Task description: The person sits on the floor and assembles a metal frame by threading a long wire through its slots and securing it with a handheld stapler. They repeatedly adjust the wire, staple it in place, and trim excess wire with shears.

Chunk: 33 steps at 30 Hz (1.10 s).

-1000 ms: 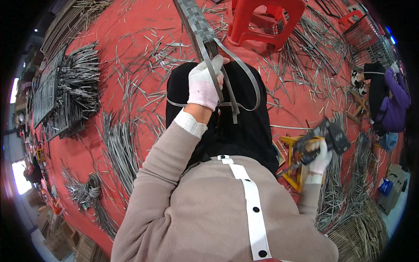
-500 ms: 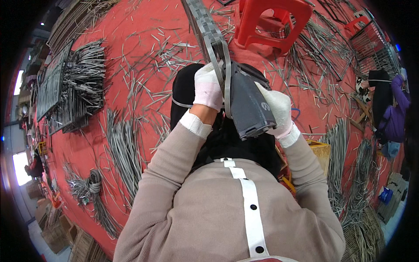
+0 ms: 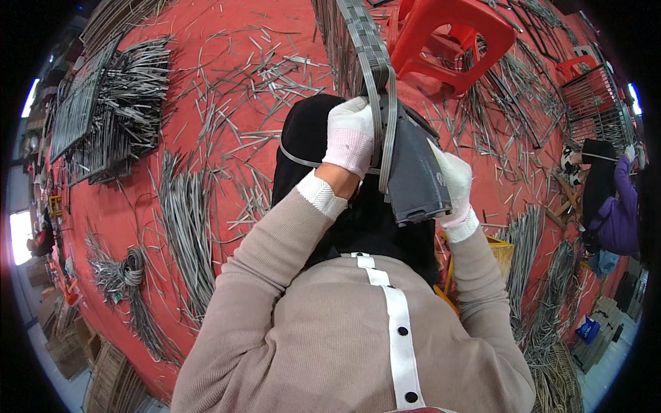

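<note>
My left hand [image 3: 351, 134], in a white and pink knit glove, is closed around the edge of a woven grey frame [image 3: 368, 51] in front of my knees. Loose grey flat strips [image 3: 389, 138] hang from the near end of the frame, beside my left fingers. On the right, my gloved right hand [image 3: 454, 180] grips a dark grey power tool [image 3: 414, 175] whose body slants down toward me. The tool's front end is against the frame, hidden behind the strips. Most of my right fingers are behind the tool.
A red plastic stool [image 3: 451, 41] stands beyond the frame. Strip scraps litter the red floor [image 3: 227, 69]. Bundled grey strips [image 3: 186, 234] lie left, stacked woven frames [image 3: 113, 110] far left. A yellow bin [image 3: 501, 256] is by my right forearm. A person in purple [image 3: 616, 206] works far right.
The view has shifted slightly, and my hands, the frame and the tool now appear a little farther right. Both hands keep the same hold.
</note>
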Tool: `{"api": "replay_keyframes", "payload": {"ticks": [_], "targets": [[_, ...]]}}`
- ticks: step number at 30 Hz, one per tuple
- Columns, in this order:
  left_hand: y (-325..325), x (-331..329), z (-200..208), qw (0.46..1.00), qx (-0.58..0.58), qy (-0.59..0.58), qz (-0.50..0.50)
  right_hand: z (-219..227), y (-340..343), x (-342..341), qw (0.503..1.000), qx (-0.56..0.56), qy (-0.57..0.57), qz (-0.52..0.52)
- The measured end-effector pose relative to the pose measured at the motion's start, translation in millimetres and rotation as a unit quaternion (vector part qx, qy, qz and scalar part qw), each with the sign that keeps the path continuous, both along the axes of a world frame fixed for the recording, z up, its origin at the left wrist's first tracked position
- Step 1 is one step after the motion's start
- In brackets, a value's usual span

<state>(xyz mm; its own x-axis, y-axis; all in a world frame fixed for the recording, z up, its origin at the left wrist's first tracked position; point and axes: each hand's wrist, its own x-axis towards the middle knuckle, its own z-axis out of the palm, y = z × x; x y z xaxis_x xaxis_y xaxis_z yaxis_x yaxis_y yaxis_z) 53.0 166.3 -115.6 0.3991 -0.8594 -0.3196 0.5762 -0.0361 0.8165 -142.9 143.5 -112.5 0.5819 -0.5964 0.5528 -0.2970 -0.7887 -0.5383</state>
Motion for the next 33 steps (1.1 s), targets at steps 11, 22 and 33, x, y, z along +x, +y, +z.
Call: {"api": "replay_keyframes", "payload": {"ticks": [11, 22, 33], "targets": [[0.0, 5.2, 3.9, 0.996, 0.037, -0.076, -0.027, 25.8, 26.4, -57.8, 0.978, 0.201, -0.028, -0.046], [10.6, 42.9, -24.9, 0.972, -0.003, -0.211, -0.108, -115.0, 124.6, -356.3, 0.67, 0.395, -0.076, -0.624], [18.0, 35.0, 2.8, 0.878, -0.003, -0.463, -0.125, -162.7, -20.5, -287.4, 0.74, 0.064, 0.201, -0.638]]}}
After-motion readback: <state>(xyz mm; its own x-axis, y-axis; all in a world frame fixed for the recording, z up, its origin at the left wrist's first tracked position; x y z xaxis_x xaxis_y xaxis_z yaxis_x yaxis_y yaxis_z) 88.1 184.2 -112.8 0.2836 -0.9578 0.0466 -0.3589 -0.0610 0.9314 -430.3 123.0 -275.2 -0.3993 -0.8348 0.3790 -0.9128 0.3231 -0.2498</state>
